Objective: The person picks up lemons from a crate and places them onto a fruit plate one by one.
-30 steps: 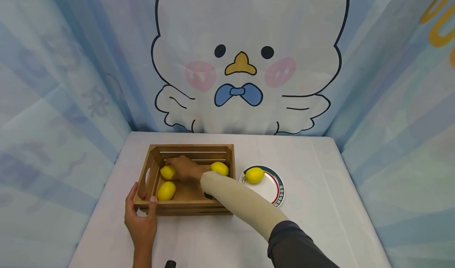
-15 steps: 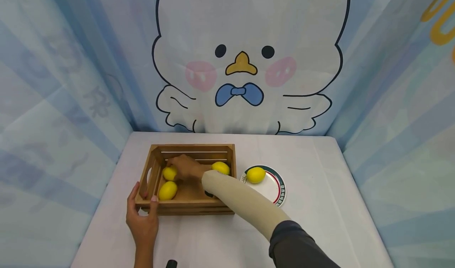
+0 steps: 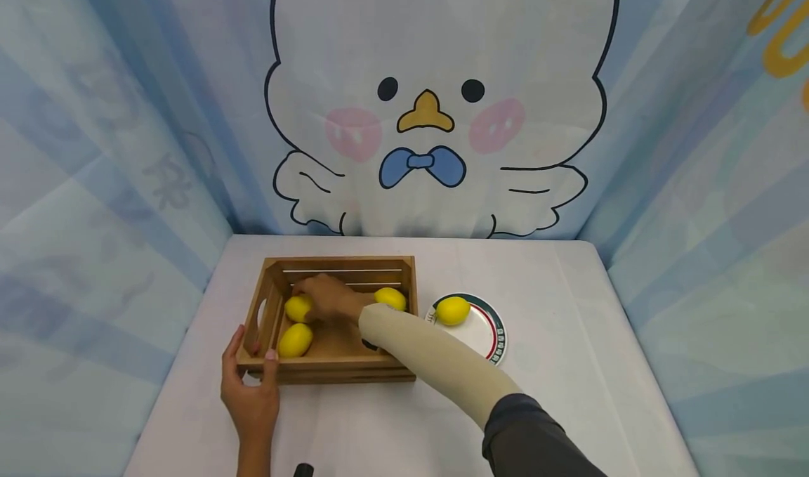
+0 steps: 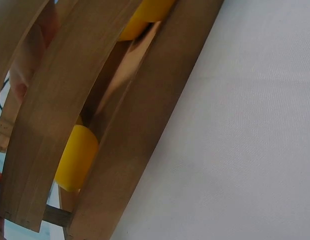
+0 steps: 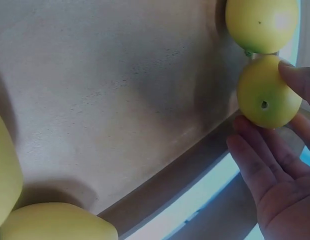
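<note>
A slatted wooden crate (image 3: pixel 346 373) holds several yellow lemons. My left hand (image 3: pixel 248 393) grips its near left corner, thumb on the front and fingers along the side. Inside the crate, my right hand (image 3: pixel 330 298) holds a lemon (image 5: pixel 269 92) at the back left, with the thumb on one side and fingers around the other. Right beside that one is another lemon (image 3: pixel 295 341), nearer the front. A further lemon (image 3: pixel 390 298) sits at the crate's right end. The right wrist view shows one more lemon (image 5: pixel 57 222) at that end, mostly hidden by my forearm in the head view.
To the crate's right, a white plate (image 3: pixel 470 340) with a green and red rim carries one lemon (image 3: pixel 453 311). My right forearm reaches over the crate's front edge. A small black object (image 3: pixel 303 470) shows at the bottom edge. Printed curtains (image 3: pixel 430 203) enclose the white-covered table (image 3: pixel 556 364).
</note>
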{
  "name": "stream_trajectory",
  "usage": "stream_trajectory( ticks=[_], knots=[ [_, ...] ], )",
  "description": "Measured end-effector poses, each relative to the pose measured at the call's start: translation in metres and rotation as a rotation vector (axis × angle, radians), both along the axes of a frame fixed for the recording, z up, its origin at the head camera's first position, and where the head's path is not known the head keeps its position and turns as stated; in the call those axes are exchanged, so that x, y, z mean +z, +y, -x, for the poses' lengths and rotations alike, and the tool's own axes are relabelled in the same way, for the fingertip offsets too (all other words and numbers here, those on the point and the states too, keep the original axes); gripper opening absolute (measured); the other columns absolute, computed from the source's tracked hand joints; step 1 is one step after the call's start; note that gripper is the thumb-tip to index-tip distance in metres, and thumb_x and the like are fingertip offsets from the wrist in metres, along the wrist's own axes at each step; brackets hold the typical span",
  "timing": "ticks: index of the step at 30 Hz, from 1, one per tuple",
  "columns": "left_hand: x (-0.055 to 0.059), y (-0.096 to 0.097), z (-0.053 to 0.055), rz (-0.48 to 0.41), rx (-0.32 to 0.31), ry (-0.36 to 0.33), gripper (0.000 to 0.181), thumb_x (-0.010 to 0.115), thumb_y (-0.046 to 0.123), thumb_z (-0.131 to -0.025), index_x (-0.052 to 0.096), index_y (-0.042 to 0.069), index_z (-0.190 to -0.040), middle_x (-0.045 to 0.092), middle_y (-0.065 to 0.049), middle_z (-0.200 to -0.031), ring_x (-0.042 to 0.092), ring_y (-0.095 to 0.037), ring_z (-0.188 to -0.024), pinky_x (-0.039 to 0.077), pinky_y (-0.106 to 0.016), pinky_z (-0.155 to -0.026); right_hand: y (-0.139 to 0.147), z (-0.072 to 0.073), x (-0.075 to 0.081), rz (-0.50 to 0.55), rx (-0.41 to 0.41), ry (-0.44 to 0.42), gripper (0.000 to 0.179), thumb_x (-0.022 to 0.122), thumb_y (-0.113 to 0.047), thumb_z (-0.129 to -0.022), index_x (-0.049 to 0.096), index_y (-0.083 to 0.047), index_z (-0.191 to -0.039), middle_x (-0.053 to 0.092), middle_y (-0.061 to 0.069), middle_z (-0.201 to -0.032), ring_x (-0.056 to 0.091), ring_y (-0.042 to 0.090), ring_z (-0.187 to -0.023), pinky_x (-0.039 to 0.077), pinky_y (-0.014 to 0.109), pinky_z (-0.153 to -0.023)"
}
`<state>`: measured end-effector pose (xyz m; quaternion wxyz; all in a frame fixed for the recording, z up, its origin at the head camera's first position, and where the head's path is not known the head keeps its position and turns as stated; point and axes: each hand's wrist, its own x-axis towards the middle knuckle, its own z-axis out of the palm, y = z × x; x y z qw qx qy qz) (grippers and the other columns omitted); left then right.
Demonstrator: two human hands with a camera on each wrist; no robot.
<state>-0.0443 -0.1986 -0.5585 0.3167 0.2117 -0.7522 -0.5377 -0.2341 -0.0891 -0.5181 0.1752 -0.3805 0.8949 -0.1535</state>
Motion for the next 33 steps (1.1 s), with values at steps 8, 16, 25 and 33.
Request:
stream_trajectory(
  ticks=[8, 16, 25, 33],
  knots=[
    [-0.002, 0.001, 0.001, 0.007, 0.003, -0.021, 0.069, 0.073, 0.004, -0.096, 0.052, 0.029, -0.157, 0.054, 0.005, -0.161, 0.053, 0.001, -0.13, 0.037, -0.018, -0.111, 0.001, -0.001, 0.004, 0.01, 0.018, 0.012, 0.05, 0.081, -0.025, -0.095, 0.066, -0.019, -0.142, 0.07, -0.004, -0.139, 0.063, 0.01, -0.121, 0.048, 0.023, -0.108],
    [-0.006, 0.006, 0.001, 0.062, 0.035, 0.04, 0.068, 0.072, 0.004, -0.094, 0.054, 0.026, -0.156, 0.058, 0.003, -0.158, 0.059, -0.006, -0.119, 0.038, -0.016, -0.107, 0.004, 0.001, 0.003, 0.035, 0.029, -0.025, 0.052, 0.081, -0.027, -0.095, 0.065, -0.018, -0.144, 0.068, -0.003, -0.144, 0.062, 0.011, -0.126, 0.047, 0.022, -0.111],
    [-0.008, 0.007, 0.005, 0.062, 0.092, 0.099, 0.065, 0.07, 0.002, -0.09, 0.057, 0.015, -0.153, 0.062, -0.008, -0.151, 0.061, -0.007, -0.113, 0.039, -0.015, -0.105, 0.001, 0.0, 0.002, 0.132, 0.043, -0.055, 0.048, 0.082, -0.026, -0.094, 0.067, -0.018, -0.14, 0.071, -0.005, -0.133, 0.061, 0.006, -0.111, 0.048, 0.018, -0.101],
    [0.014, 0.019, 0.002, 0.057, 0.075, 0.085, 0.062, 0.068, 0.005, -0.093, 0.055, 0.011, -0.153, 0.06, -0.009, -0.154, 0.061, -0.009, -0.113, 0.04, -0.017, -0.105, 0.0, -0.001, 0.005, 0.139, -0.004, -0.059, 0.05, 0.082, -0.026, -0.094, 0.066, -0.02, -0.141, 0.07, -0.006, -0.137, 0.061, 0.007, -0.117, 0.047, 0.021, -0.104]
  ],
)
